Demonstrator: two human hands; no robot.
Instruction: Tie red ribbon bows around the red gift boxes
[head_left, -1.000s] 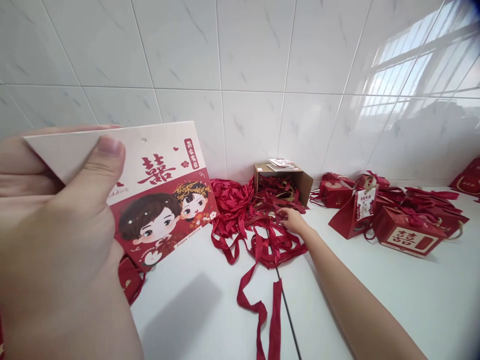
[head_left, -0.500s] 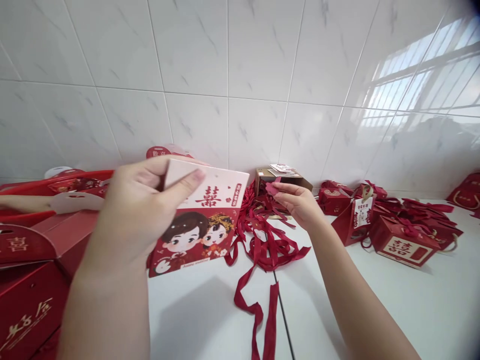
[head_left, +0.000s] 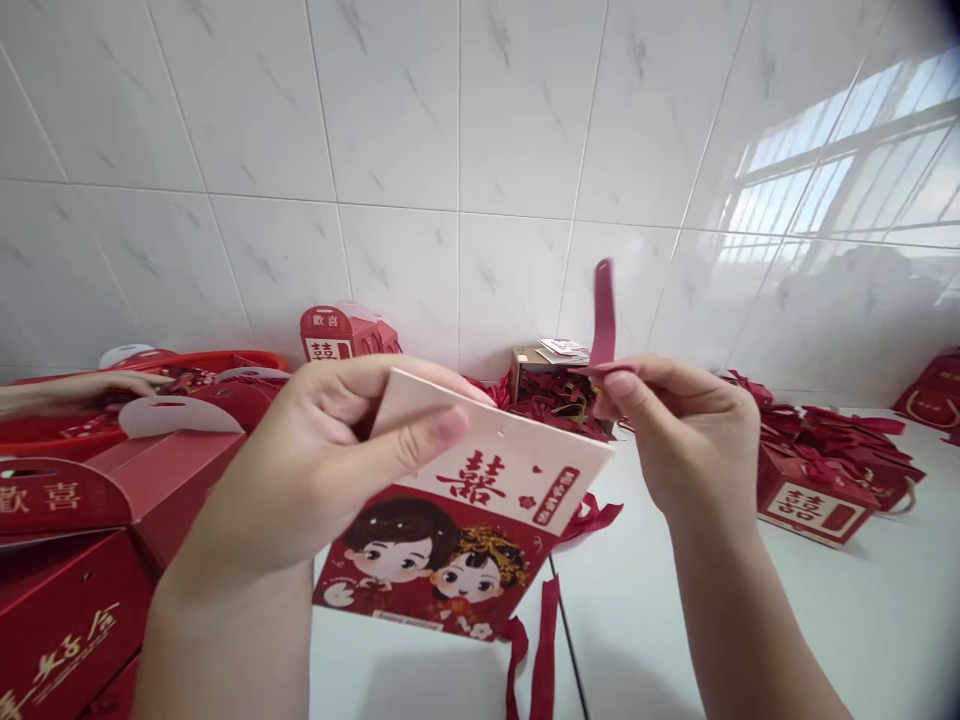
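Note:
My left hand (head_left: 330, 465) grips the upper left corner of a red and white paper bag (head_left: 465, 530) printed with a cartoon couple, thumb on its front. My right hand (head_left: 679, 435) is closed in a pinch on a red ribbon (head_left: 602, 310), whose end stands up above the fingers, just right of the bag's top edge. Behind both hands lies a heap of red ribbons (head_left: 555, 400) in front of a small cardboard box (head_left: 529, 358) against the tiled wall.
Red gift boxes (head_left: 67, 560) are stacked at the left, another person's hand (head_left: 112, 385) reaching over a red tray there. A small red box (head_left: 330, 335) stands by the wall. More red bags and boxes (head_left: 817, 490) lie at the right on the white table (head_left: 862, 620).
My right hand picked a ribbon from the heap and lifted it up towards the bag. My left hand moved the bag away from the camera and to the right, to meet it.

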